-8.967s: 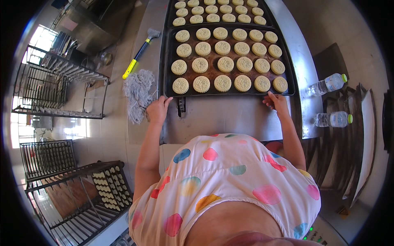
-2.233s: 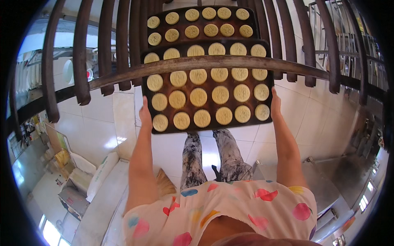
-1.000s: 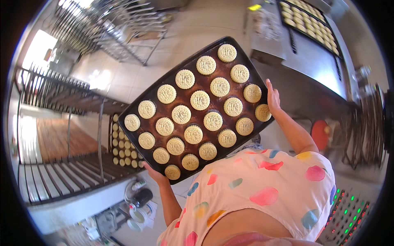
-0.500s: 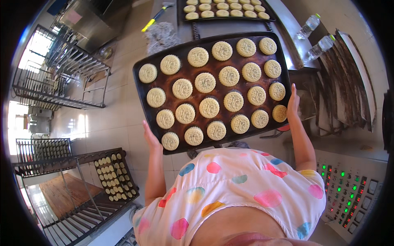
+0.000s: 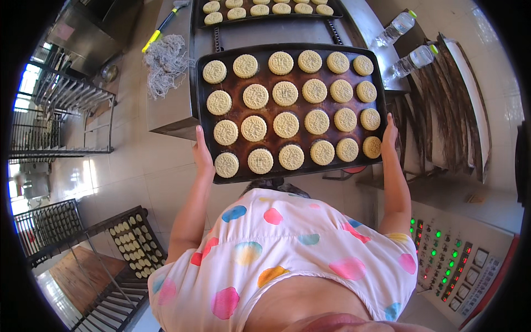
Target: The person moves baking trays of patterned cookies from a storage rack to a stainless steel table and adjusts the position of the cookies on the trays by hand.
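Observation:
A dark rectangular baking tray spans the space between my two hands, close to level. Rows of round pale pastries with stamped tops and scalloped edges lie on it. My left hand grips the tray's left side near its lower corner, thumb along the rim. My right hand holds the right side the same way. The fingers under the tray are hidden. Just beyond its far edge, a second tray of similar pastries rests over two chains on a metal surface.
Grey stringy material and a yellow-handled tool lie on the metal surface at left. Two clear bottles stand at right, near stacked dark sheets. A lit control panel is at lower right. Racks line the left.
The tray in my hands has come level from its tilt and sits nearer the chained metal surface. The surroundings have shifted left in view. Both hands keep their hold.

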The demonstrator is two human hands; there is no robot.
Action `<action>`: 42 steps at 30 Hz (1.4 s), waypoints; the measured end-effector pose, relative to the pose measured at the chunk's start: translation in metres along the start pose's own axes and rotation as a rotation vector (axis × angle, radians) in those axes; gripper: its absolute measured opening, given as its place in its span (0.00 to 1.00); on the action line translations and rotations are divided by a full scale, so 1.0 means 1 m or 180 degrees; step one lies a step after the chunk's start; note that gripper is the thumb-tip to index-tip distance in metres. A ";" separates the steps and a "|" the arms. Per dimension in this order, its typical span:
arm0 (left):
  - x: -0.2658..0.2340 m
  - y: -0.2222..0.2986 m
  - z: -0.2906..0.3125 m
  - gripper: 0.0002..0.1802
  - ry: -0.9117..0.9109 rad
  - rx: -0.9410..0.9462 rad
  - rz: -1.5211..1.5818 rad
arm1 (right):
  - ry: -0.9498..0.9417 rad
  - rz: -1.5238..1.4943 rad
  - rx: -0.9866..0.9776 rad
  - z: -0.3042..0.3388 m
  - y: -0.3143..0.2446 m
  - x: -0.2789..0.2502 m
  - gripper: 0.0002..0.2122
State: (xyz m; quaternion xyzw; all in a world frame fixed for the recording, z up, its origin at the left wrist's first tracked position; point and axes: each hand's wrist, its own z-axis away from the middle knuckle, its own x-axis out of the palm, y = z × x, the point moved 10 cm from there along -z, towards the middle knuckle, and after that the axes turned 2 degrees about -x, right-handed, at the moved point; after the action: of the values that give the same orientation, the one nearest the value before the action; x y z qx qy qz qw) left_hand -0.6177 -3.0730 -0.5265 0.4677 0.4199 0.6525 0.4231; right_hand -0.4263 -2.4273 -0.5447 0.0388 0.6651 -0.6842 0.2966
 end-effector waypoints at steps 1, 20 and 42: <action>-0.010 -0.008 -0.005 0.36 0.0001 -0.0017 -0.0066 | -0.0140 0.0069 -0.0005 -0.006 0.002 0.007 0.37; -0.026 -0.035 -0.011 0.42 0.0219 -0.0420 -0.0606 | -0.0645 0.0422 -0.0589 -0.019 -0.013 0.039 0.35; -0.069 -0.049 0.096 0.29 0.1270 -0.0449 -0.0005 | -0.1061 -0.0543 0.0457 0.034 0.038 -0.010 0.32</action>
State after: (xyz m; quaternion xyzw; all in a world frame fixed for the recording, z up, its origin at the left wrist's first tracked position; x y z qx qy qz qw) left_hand -0.5028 -3.1092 -0.5703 0.2982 0.4490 0.7596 0.3639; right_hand -0.3894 -2.4538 -0.5701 -0.1104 0.5572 -0.7495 0.3400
